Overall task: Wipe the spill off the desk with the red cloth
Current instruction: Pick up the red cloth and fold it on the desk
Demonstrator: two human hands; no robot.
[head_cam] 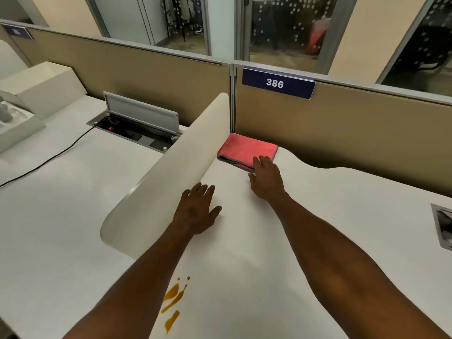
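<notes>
Both bare forearms reach forward from the lower edge of view, roughly parallel. Left hand lies palm down, fingers straight and slightly spread, thumb out to the right. Right hand is stretched farther ahead, palm down, fingers extended and close together, holding nothing.

Site: open-plan office, cubicle rows.
Partitions: tan fabric panels w/ numbered plate "386".
Surfaces: white tabletop, curved divider.
Services: flip-up power/cable box.
Rear: glazed walls.
</notes>
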